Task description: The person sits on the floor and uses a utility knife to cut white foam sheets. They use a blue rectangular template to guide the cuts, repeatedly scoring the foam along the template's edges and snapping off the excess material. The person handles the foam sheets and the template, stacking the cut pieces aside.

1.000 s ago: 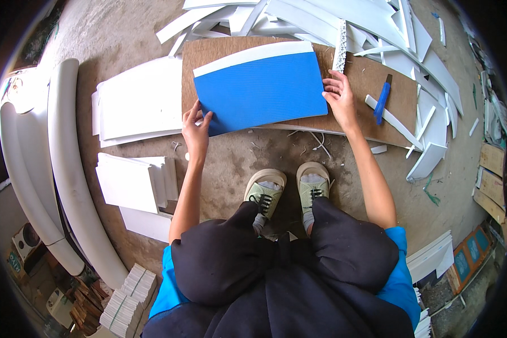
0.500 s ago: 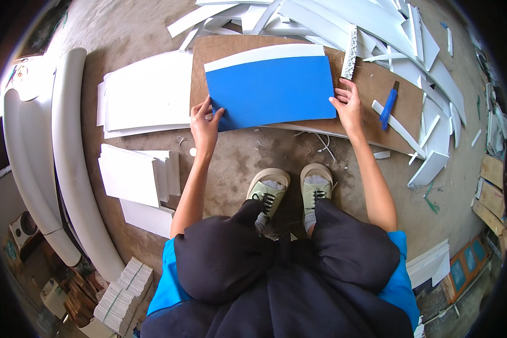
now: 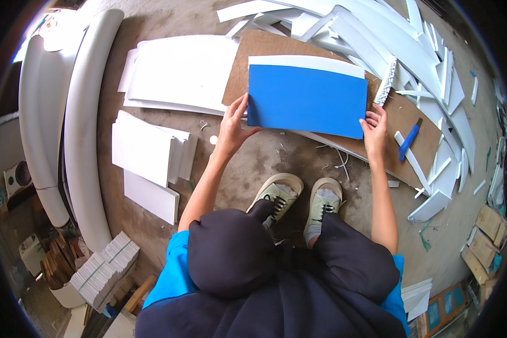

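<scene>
A flat blue rectangular sheet point(image 3: 307, 100) lies over a white sheet point(image 3: 298, 63), whose far edge shows as a pale strip. Both rest on a brown wooden board point(image 3: 262, 45) on the ground in front of my feet. My left hand point(image 3: 232, 128) is at the near left corner, fingers along the left edge and thumb spread out beside the near edge. At the right edge my right hand point(image 3: 374, 129) pinches the blue sheet, thumb on top; its other fingers are partly hidden. A cutter with a blue handle point(image 3: 409, 142) lies on the board to the right.
White offcut strips point(image 3: 372, 36) are heaped beyond and right of the board. Large white sheets point(image 3: 180, 73) lie to its left, with smaller white panels point(image 3: 143, 149) nearer me. Long white rolls point(image 3: 90, 129) stand at far left, near tied white bundles point(image 3: 107, 265).
The whole view has shifted and turned. My left thumb has come off the face of the blue sheet and now lies beside its near edge. My right hand remains at the right edge.
</scene>
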Available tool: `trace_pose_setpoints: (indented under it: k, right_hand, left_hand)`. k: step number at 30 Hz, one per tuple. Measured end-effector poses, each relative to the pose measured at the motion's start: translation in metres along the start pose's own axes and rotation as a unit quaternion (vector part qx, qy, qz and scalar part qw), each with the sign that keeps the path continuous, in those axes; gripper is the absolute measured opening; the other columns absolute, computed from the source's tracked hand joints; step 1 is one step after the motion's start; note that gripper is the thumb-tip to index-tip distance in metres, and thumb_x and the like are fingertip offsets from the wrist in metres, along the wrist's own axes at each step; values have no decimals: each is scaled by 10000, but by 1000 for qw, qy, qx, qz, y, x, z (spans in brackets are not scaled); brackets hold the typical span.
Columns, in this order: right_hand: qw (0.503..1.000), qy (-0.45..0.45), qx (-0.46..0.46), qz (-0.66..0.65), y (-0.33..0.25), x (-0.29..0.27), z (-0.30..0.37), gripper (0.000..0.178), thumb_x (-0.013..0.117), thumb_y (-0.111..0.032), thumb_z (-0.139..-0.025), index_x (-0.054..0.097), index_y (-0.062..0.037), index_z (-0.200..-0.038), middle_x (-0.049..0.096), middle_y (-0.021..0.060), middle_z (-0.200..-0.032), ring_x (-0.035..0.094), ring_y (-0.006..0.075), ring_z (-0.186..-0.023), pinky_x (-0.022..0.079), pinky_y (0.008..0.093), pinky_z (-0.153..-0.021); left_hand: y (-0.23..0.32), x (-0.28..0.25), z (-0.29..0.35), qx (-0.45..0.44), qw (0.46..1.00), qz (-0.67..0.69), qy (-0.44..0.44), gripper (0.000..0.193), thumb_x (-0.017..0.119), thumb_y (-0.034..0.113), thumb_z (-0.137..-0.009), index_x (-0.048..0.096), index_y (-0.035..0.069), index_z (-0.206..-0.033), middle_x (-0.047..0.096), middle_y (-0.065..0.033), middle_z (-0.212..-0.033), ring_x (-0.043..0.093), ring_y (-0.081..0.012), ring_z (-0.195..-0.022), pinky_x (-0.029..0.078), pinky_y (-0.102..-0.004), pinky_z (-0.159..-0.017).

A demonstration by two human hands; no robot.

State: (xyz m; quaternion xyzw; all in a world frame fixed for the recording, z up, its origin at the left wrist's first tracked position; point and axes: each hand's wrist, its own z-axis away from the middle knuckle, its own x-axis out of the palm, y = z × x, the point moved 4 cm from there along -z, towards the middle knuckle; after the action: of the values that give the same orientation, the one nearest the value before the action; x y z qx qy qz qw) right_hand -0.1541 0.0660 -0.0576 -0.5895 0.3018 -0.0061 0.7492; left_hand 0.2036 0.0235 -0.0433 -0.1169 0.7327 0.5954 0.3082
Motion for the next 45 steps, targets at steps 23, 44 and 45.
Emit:
trace_pose_setpoints:
  k: [23, 44, 45]
  right_hand:
    - [1000, -3, -23, 8, -2, 2, 1, 521, 609, 63, -724, 432, -73, -1195, 572, 101, -958, 558, 135, -763, 496, 259, -668]
    - [999, -27, 13, -25, 3, 0, -5, 563, 645, 10, -733, 380, -65, -1224, 572, 108, -936, 568, 155, -765, 491, 269, -684]
    - [1000, -13, 0, -24, 3, -1, -7, 565, 642, 5, -739, 371, -67, -1229, 570, 109, -945, 564, 156, -780, 488, 271, -693]
  left_hand:
    - [2, 11, 17, 79, 980, -179, 37, 759, 743, 50, -592, 414, 40, -1276, 419, -144, -1304, 459, -292, -1118, 414, -372, -925]
    - [125, 167, -57, 258, 929, -211, -163, 811, 590, 424, -739, 268, -41, -1320, 237, -197, -1396, 203, -307, -1316, 160, -432, -1075]
    - [126, 160, -59, 251, 940, -170, -158, 813, 601, 422, -733, 273, -35, -1320, 239, -200, -1394, 210, -309, -1313, 158, -438, -1074]
